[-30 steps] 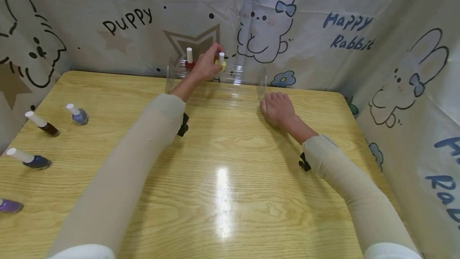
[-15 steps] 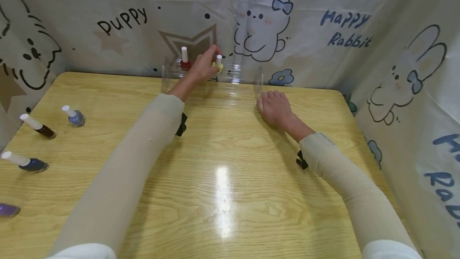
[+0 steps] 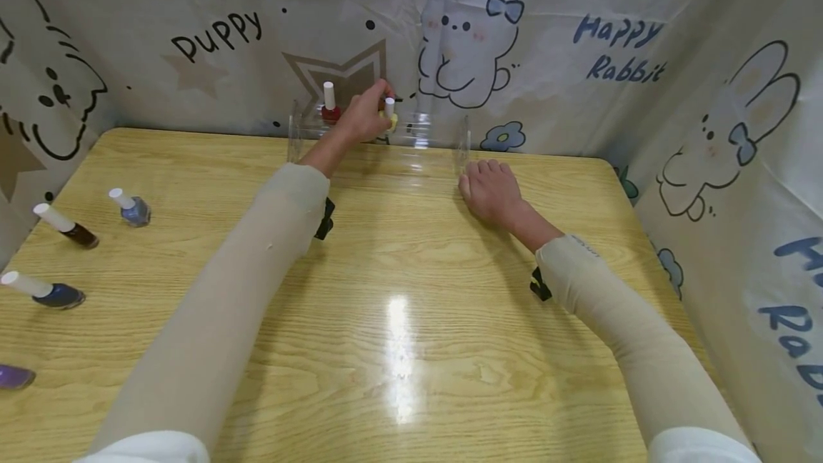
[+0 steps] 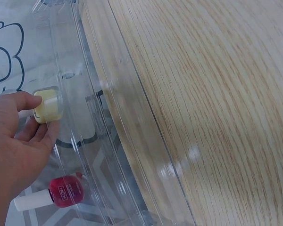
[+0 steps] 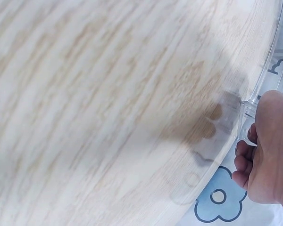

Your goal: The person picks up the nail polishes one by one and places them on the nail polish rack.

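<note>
At the back of the table stands a clear acrylic display rack (image 3: 418,156) with tall end panels. My left hand (image 3: 365,117) pinches a yellow nail polish bottle (image 4: 49,106) between thumb and fingers, at the rack's upper tier. Its white cap points up in the head view. To its left on that tier, a red nail polish bottle (image 4: 68,190) stands upright with a white cap. My right hand (image 3: 491,188) grips the lower right end of the rack; in the right wrist view its fingers (image 5: 243,162) curl by the clear edge, their contact partly hidden.
On the table's left side are several more bottles: light blue (image 3: 136,211), dark brown (image 3: 81,236), navy (image 3: 61,296) and purple (image 3: 14,376), the last cut by the frame edge. A printed cloth (image 3: 566,98) hangs close behind the rack and along the right.
The yellow bottle has come down slightly onto the upper tier, still in my left hand. My right hand stays at the rack's right end. The head view has shifted a little.
</note>
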### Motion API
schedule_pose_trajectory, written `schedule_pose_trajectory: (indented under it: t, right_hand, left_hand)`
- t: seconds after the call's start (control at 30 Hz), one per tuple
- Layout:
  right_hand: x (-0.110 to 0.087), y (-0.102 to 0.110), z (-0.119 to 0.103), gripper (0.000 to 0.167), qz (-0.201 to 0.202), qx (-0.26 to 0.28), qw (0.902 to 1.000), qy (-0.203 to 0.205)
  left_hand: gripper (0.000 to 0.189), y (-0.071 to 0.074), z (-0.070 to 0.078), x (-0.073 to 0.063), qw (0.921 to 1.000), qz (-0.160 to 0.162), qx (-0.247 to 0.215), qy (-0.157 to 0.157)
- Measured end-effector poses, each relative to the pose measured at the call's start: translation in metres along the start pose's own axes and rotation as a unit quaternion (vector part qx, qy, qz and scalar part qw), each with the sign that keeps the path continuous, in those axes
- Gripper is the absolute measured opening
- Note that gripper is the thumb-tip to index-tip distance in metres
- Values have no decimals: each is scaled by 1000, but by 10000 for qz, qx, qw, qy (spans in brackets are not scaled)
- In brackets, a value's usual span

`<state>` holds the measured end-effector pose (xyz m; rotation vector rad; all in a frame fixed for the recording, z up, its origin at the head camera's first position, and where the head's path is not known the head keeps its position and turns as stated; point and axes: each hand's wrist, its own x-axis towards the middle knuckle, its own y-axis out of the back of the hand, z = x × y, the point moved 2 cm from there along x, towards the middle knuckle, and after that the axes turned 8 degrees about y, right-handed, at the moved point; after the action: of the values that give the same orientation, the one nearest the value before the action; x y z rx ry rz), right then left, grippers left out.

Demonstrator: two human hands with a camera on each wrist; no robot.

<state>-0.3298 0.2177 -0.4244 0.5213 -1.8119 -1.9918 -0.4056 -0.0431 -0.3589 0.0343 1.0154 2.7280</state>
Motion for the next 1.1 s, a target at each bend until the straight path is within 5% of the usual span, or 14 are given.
schedule_pose_trajectory:
  t: [0.67,1.1]
  right_hand:
    - [1,3,-1,39,-47,-30,10000,10]
    - [1,0,0,37,-61,94,9999,-20]
  left_hand:
    - [40,2,-3,-3,9997,85,-108,206]
    - [59,16,3,-24,9981,432,-424,69]
